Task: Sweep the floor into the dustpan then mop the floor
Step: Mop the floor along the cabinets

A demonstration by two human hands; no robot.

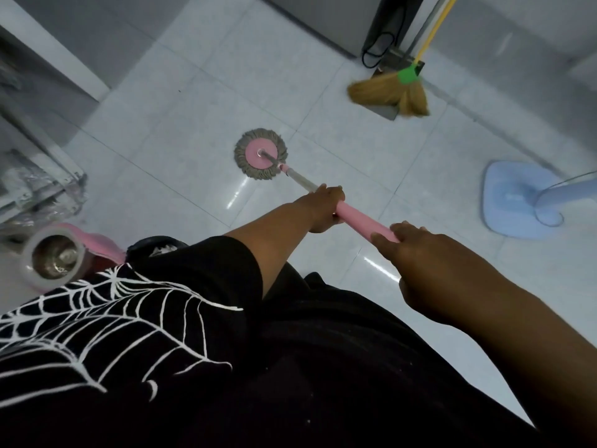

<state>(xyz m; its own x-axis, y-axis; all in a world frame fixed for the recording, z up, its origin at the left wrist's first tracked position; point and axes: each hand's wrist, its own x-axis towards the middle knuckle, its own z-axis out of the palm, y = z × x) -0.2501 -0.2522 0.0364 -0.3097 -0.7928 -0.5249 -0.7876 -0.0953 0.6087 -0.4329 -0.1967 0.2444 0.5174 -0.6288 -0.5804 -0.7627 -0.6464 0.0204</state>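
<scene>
While on white tiles (181, 130), pink mop (357, 217).

Open floor (181, 130) ahead of grip; broom (391, 95), dustpan (387, 112) far ahead-right, fan base (510, 195) right, bucket (55, 257) near left.

Over on the right sits a pale blue fan base (513, 202), flat and roughly square, with its stem (563, 188) leaning off towards the edge. At the far side stands a grey cabinet (307, 17), and a black cable (374, 54) loops down beside its dark corner panel (392, 17). On the left, crumpled clear plastic (42, 195) lies around a metal frame (38, 140). Nearest is a black shirt (226, 367) printed with a white spider web.
</scene>
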